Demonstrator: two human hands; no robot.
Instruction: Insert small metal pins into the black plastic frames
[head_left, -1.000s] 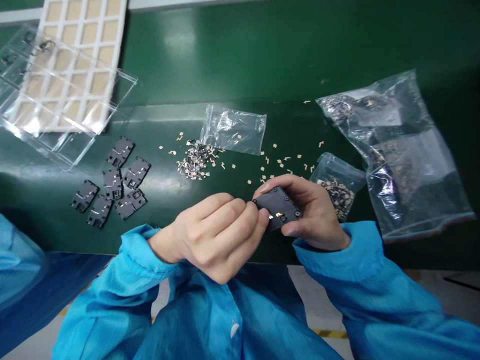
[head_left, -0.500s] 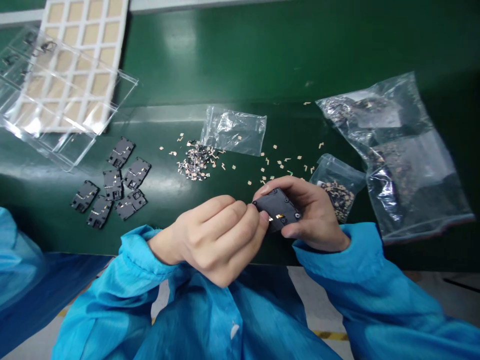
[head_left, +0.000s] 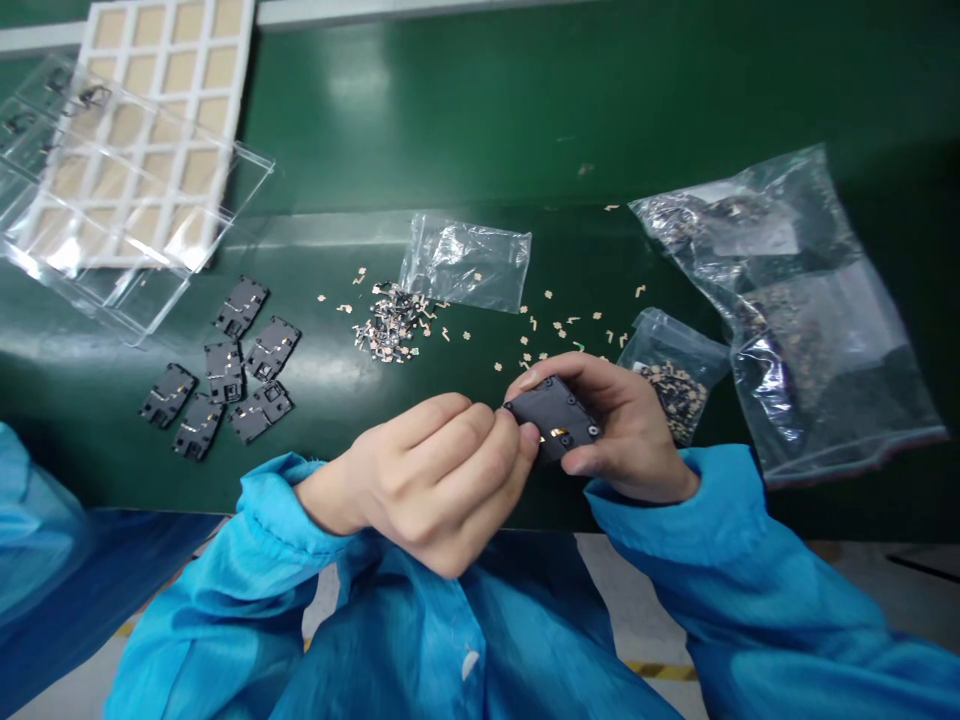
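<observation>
My right hand point(head_left: 626, 430) is closed around the edges of a flat black plastic phone part point(head_left: 553, 412), which shows screw holes and a gold contact. My left hand point(head_left: 442, 475) has its fingers curled at the part's left edge, the thumb pressing near the gold contact; whether a small piece sits under those fingertips is hidden. Beyond the hands lies a pile of tiny metal pieces point(head_left: 394, 322). More small flat pieces point(head_left: 560, 328) are scattered to its right. Several similar black parts point(head_left: 274, 348) lie on the green table to the left.
A clear plastic tray point(head_left: 150, 300) overlaps a white gridded tray point(head_left: 201, 140) at the back left. A flat zip bag point(head_left: 469, 262) lies behind the pile. To the right are a small bag of pieces point(head_left: 679, 385) and a large clear bag point(head_left: 832, 330). Another person's blue sleeve point(head_left: 34, 520) shows at left.
Both hands keep the same hold on the black part. The view has shifted very slightly; nothing else has visibly moved.
</observation>
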